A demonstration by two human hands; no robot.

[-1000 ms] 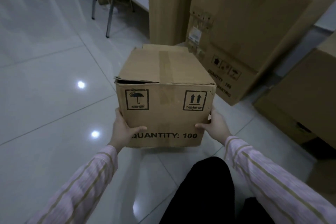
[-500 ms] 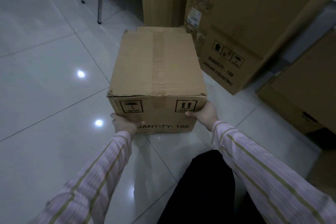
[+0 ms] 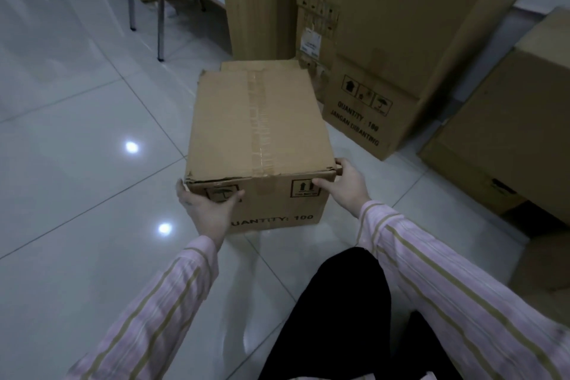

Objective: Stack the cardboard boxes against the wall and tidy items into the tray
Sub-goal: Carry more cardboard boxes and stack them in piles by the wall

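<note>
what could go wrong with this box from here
The left hand and right hand grip only the near upper corners of the box, whose front top edge looks torn; it might rip or slip if lifted.
The glossy floor may let it slide.
The large boxes stand close on its right and could be bumped.

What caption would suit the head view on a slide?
Left hand and right hand grip the near corners of a taped cardboard box over a tiled floor, larger cartons behind.
</note>
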